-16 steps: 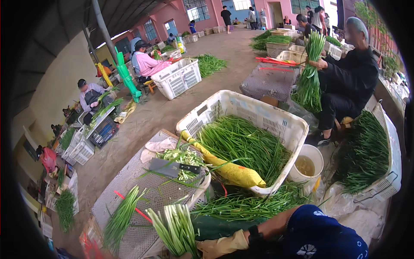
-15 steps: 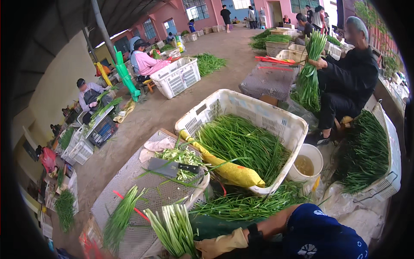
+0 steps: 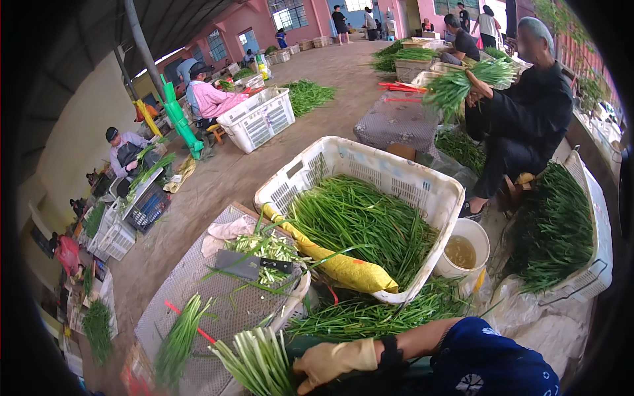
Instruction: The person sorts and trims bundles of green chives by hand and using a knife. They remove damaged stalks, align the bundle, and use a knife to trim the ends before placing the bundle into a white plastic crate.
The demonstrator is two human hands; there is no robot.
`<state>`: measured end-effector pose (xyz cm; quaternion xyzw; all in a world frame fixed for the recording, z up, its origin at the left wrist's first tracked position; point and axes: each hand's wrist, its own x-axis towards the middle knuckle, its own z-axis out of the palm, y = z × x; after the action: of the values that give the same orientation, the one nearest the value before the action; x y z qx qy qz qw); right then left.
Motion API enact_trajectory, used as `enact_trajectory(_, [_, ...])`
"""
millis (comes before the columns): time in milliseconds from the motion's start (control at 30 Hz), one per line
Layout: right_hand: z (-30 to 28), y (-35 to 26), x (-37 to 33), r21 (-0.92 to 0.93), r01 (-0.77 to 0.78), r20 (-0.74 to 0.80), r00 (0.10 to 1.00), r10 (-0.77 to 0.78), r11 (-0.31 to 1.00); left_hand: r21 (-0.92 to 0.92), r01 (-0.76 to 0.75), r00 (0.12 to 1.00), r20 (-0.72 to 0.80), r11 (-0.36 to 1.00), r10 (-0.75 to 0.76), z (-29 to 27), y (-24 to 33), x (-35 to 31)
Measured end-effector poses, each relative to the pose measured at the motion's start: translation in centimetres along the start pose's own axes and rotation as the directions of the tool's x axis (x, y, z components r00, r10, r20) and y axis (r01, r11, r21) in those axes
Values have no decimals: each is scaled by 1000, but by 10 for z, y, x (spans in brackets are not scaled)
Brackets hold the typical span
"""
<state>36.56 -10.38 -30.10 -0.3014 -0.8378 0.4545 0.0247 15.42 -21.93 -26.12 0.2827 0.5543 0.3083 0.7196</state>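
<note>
"What does the head view show?"
"The gloved right hand [image 3: 338, 360], fingers curled, just beside a bundle of green stalks [image 3: 257, 363] at the desk's [image 3: 191, 280] near end."
"Pinching it?"
"Cannot tell; nor for the left hand, out of view. A cleaver [image 3: 239, 265] lies among chopped stalks [image 3: 263, 247]."

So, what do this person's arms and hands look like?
The right hand wears a pale tan glove, with a black band around the wrist. The sleeve is dark blue with white patterns, leaving some forearm bare. The left hand is not visible.
</note>
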Motion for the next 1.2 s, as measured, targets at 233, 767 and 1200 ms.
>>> enact_trajectory(233, [-4, 13, 14, 829, 331, -249, 940, -233, 451, -105, -123, 992, -4, 987, 123, -5, -20, 6])
enact_trajectory(767, [-7, -2, 19, 848, 378, -437, 896, 84, 372, -198, -220, 974, 4, 955, 226, -21, -39, 21])
enact_trajectory(1200, [-47, 12, 35, -28, 264, -611, 759, -226, 964, -160, -204, 978, 3, 966, 208, -10, -37, 21])
